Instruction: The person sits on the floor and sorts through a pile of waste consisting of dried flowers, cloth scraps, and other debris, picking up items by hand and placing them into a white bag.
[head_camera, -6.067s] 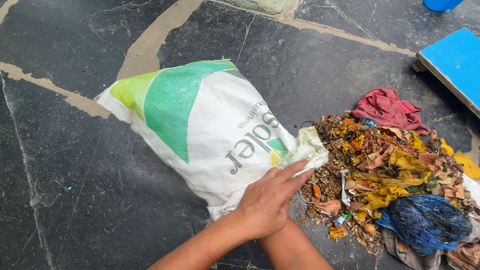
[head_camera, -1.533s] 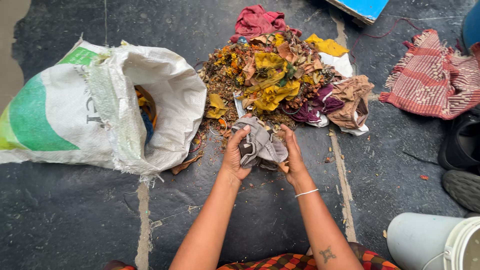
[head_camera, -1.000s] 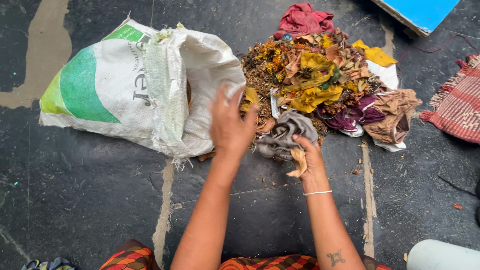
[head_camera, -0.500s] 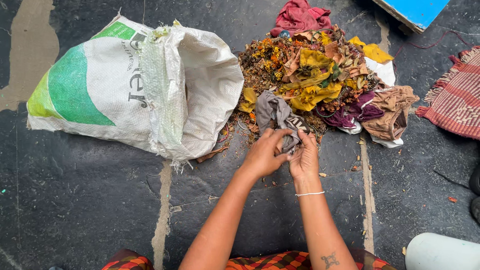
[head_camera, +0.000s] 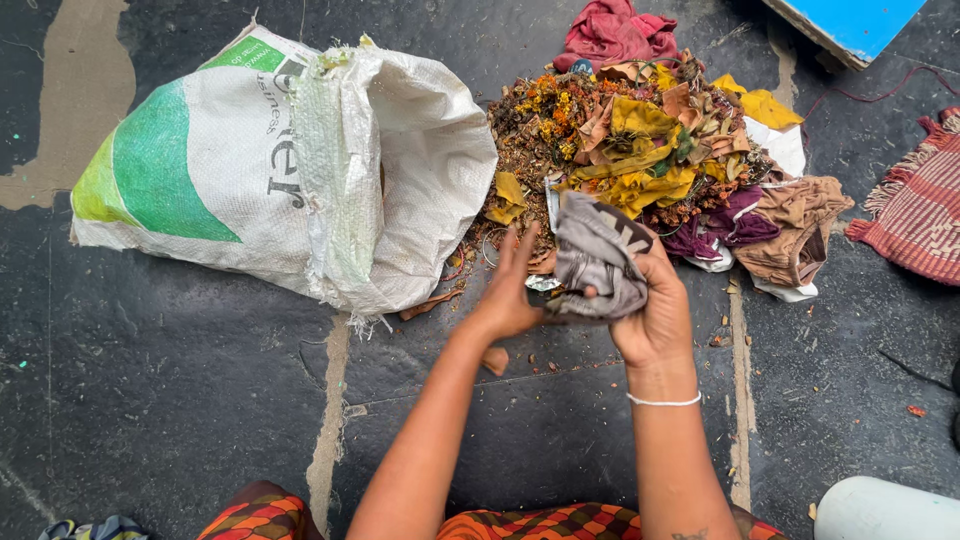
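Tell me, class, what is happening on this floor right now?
A person sits on a dark floor. Their right hand grips a crumpled grey cloth, while the left hand is open beside it. Just beyond lies a pile of dried flowers, leaves and cloth scraps. A white and green woven sack lies on its side, mouth open towards the pile.

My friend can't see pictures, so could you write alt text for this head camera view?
A right hand grips a grey cloth while the left hand spreads open beside it, above a heap of dried flowers and rags on a dark floor. An open white and green sack lies to the left.
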